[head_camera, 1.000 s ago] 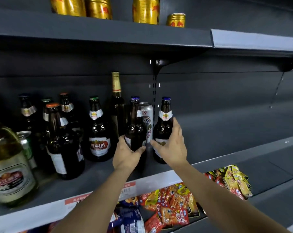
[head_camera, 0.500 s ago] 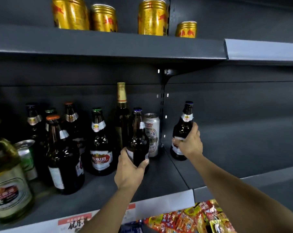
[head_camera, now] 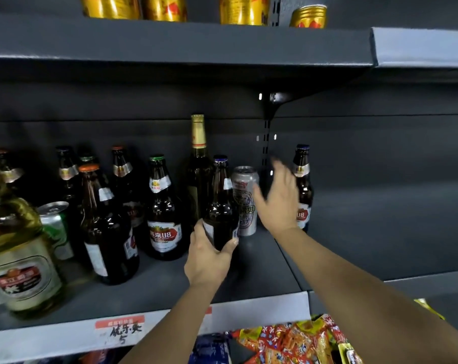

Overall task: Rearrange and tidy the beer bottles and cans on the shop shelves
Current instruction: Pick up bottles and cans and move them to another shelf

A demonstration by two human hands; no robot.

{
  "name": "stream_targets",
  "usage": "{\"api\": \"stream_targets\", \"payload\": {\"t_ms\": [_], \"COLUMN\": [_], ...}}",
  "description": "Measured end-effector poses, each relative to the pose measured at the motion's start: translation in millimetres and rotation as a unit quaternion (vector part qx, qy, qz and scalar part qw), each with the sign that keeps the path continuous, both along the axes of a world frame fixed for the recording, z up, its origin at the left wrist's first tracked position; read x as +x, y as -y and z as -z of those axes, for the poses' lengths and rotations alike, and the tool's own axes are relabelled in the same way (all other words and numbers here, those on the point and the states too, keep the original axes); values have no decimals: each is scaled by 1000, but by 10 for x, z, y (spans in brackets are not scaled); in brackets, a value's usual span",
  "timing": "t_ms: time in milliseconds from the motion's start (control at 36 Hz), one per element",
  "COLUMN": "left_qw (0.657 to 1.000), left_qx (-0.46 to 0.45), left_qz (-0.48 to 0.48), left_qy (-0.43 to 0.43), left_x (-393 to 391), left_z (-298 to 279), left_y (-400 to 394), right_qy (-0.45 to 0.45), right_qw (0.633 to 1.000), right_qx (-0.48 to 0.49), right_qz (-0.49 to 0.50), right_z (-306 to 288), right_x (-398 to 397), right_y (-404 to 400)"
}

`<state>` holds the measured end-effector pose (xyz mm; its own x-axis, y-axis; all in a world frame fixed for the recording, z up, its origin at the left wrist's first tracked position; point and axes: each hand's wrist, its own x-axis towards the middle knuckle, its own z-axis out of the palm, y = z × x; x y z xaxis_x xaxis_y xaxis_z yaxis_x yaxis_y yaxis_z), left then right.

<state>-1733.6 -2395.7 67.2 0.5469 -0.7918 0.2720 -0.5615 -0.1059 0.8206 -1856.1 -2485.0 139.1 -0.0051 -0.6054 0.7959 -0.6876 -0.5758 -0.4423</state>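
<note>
Nearest the camera, below the shelf edge, bright red and yellow snack packets [head_camera: 288, 340] lie in a heap, with a dark blue packet [head_camera: 212, 350] to their left. Above them runs the pale front strip of the grey metal shelf [head_camera: 262, 308], bearing a red-and-white handwritten price tag [head_camera: 122, 329].

The left hand [head_camera: 208, 258] curls round the base of a dark brown glass beer bottle with a blue cap [head_camera: 221, 206], thumb on the left side and fingertips [head_camera: 233, 241] wrapped to the right; the bottle stands upright near the middle of the shelf. The right hand [head_camera: 278, 200] is spread and blurred, fingers loose, holding nothing, between a silver beer can [head_camera: 246, 200] and a second blue-capped brown bottle [head_camera: 303, 187], which stands alone on the next shelf bay to the right, partly hidden by the hand.

At far left a large pale green-gold bottle with a red oval label [head_camera: 17, 258] stands at the front, a green-and-white can [head_camera: 55, 227] just behind it. To the right are an orange-capped brown bottle [head_camera: 104, 227] and a green-capped brown bottle with a red-and-white label [head_camera: 163, 214]. Further back stand more brown bottles, and a tall bottle with a gold foil neck [head_camera: 198, 166] near the rear panel.

On the upper shelf [head_camera: 170, 46], gold cans [head_camera: 243, 9] stand in a row.
</note>
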Motion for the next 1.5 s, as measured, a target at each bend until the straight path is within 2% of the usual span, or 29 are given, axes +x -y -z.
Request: {"api": "stream_targets", "payload": {"t_ms": [56, 111, 167, 194, 278, 361, 444, 556, 750, 1000, 1083, 1306, 1500], "left_qw": [1000, 1000, 1000, 1000, 1000, 1000, 999, 999, 999, 998, 998, 977, 958], "left_qx": [5, 10, 12, 11, 10, 10, 17, 25, 21, 36, 57, 72, 54], "left_qz": [1, 1, 2, 2, -4, -20, -32, -24, 1, 39, 34, -31, -165], "left_qy": [-1, -2, -3, -3, 1, -3, -10, -23, -46, -45, -7, 198, 230], "left_x": [4, 11, 19, 25, 39, 4, -93, -248, -375, -305, -269, -6, 519], "left_z": [-5, -11, -14, -12, -13, -51, -108, -177, -214, -137, -97, -163, -297], "left_y": [-4, 2, 11, 19, 52, 81, 139, 319, 687, 750, 580, -123, -946], "right_qy": [12, 80, 86, 63, 44, 89, 129, 148, 50, 6, 17, 28, 37], "right_qw": [986, 944, 913, 913, 937, 961, 971, 966, 971, 955, 952, 961, 956], "right_qx": [154, 304, 384, 393, 346, 260, 202, 211, 234, 297, 305, 267, 242], "right_qz": [-64, -102, -106, -93, -31, 0, 14, 14, 3, -5, 0, -64, -162], "right_z": [-81, -144, -136, -118, -18, 146, 259, 273, 207, 317, 300, 260, 138], "right_x": [143, 247, 300, 313, 292, 188, 0, -245, -392, -433, -426, -150, 474], "right_y": [92, 183, 237, 241, 176, 25, -128, -264, -359, -475, -463, -698, -1244]}}
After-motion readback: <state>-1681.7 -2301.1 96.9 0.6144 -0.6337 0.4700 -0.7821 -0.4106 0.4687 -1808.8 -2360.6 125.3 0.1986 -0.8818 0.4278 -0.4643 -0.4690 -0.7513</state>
